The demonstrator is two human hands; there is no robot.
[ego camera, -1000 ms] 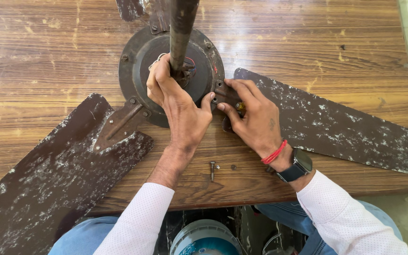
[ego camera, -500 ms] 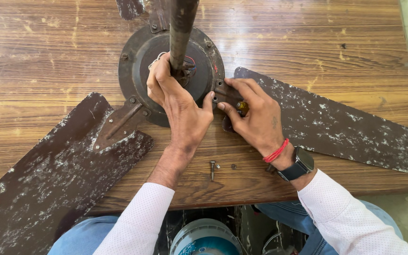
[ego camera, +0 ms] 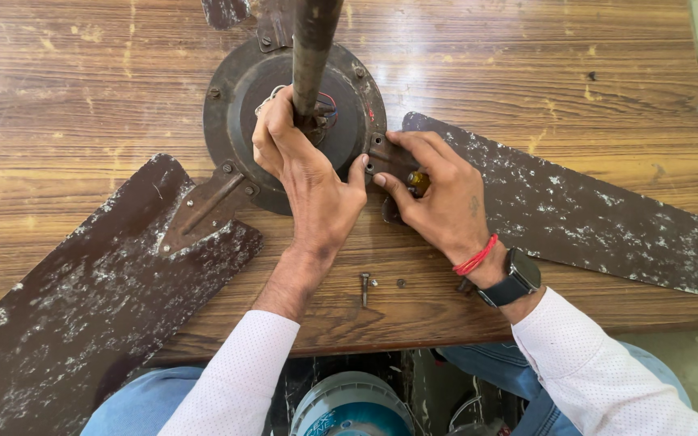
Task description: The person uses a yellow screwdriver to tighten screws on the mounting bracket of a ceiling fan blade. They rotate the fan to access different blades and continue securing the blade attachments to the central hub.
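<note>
Fan motor [ego camera: 240, 113], round and dark, lies flat on the wooden table [ego camera: 591, 73] with its down-rod [ego camera: 310, 48] pointing up at the camera. Left hand [ego camera: 304, 173] rests on the housing, its fingers curled closed around the base of the rod, thumb stretched toward the rim. Right hand [ego camera: 438, 194] lies on the bracket where the right blade [ego camera: 575, 210] meets the motor; its fingers pinch a small amber-handled tool [ego camera: 418, 182], probably a screwdriver, though most of it is hidden.

Cast metal of this kind looks heavy and stiff, best steadied by the rod or rim. Blades are thin sheet, long and springy, with flaking brown paint that may be rough and sharp at the edges; the riveted brackets give the firmest hold. Left blade [ego camera: 82, 307] overhangs the table edge. Loose screws [ego camera: 365, 284] lie just beside the left wrist, small and easy to scatter.

No packages, labels or signs show.
</note>
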